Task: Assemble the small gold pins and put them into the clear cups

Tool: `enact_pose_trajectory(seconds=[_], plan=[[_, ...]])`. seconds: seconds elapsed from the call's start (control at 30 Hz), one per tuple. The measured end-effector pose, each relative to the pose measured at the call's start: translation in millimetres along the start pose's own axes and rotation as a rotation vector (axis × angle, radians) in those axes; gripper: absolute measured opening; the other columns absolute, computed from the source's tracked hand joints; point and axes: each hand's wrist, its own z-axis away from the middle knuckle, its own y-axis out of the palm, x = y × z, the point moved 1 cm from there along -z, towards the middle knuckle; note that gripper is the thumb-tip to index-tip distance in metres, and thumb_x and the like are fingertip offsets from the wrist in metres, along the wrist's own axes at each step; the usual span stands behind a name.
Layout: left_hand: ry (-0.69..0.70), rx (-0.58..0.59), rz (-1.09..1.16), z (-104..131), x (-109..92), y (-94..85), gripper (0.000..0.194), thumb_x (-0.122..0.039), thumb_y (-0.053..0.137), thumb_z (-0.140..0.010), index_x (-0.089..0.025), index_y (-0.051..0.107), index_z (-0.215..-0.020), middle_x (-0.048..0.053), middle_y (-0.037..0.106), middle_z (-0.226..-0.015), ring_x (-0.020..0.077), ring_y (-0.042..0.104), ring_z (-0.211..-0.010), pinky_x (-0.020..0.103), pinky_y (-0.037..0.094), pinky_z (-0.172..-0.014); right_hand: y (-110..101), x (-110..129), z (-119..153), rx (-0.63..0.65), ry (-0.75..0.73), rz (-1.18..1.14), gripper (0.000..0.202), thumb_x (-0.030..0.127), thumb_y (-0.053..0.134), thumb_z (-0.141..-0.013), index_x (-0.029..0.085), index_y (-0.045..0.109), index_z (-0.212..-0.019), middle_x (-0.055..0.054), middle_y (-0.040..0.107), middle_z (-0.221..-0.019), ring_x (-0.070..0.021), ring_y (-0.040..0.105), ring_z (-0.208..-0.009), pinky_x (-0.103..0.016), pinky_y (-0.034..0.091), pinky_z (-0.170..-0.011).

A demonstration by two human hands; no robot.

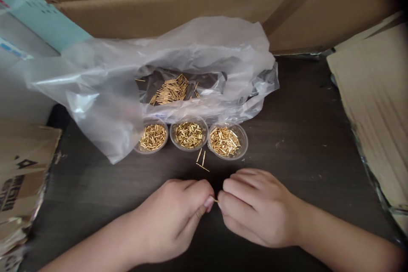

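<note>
My left hand point(185, 216) and my right hand point(258, 208) meet low in the middle of the view, both closed in a pinch. A thin gold-coloured metal pin point(216, 201) spans the small gap between their fingertips; its ends are hidden in the fingers. Just beyond the hands, a few loose gold pins point(202, 167) lie on the dark table. Behind them stand three clear round cups in a row: the left cup point(166, 140) and right cup point(245, 146) hold slender gold pieces, the middle cup point(172, 136) shorter gold tubes.
A crumpled clear plastic bag point(204, 46) lies open behind the cups, with many gold pins point(172, 90) inside. Cardboard boxes border the dark table point(296, 136): a box wall point(178, 4) at the back, a box point(376, 106) right and a printed box point(28, 170) left.
</note>
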Motion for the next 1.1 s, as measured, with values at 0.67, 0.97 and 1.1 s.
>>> enact_pose_trajectory(seconds=[0.67, 0.97, 1.1], plan=[[0.059, -0.032, -0.139, -2, 0, 2.3, 0.022, -0.005, 0.039, -0.093, -0.02, 0.039, -0.077, -0.003, 0.045, -0.068, 0.0121, 0.041, -0.056, 0.026, 0.031, -0.052, 10, 9, 5, 0.011, 0.166, -0.256, 0.03, 0.011, 0.039, -0.096, 0.018, 0.051, -0.069, 0.002, 0.042, -0.066, -0.0124, 0.038, -0.06, -0.03, 0.035, -0.056], [0.075, 0.016, -0.257, -1, 0, 0.0, 0.022, -0.006, 0.039, -0.094, -0.019, 0.044, -0.077, -0.002, 0.05, -0.068, 0.0135, 0.043, -0.057, 0.027, 0.034, -0.052, 9, 3, 5, 0.084, 0.161, -0.349, 0.026, 0.011, 0.041, -0.094, 0.019, 0.048, -0.07, 0.003, 0.041, -0.066, -0.0116, 0.038, -0.059, -0.03, 0.033, -0.057], [0.053, -0.002, -0.194, -2, 0, 0.0, 0.022, -0.012, 0.042, -0.099, -0.019, 0.043, -0.078, -0.003, 0.049, -0.068, 0.0123, 0.045, -0.058, 0.027, 0.035, -0.055, 9, 0, 3, 0.046, 0.182, -0.36, 0.025, 0.013, 0.043, -0.095, 0.018, 0.048, -0.071, 0.004, 0.038, -0.066, -0.011, 0.034, -0.058, -0.029, 0.031, -0.055]])
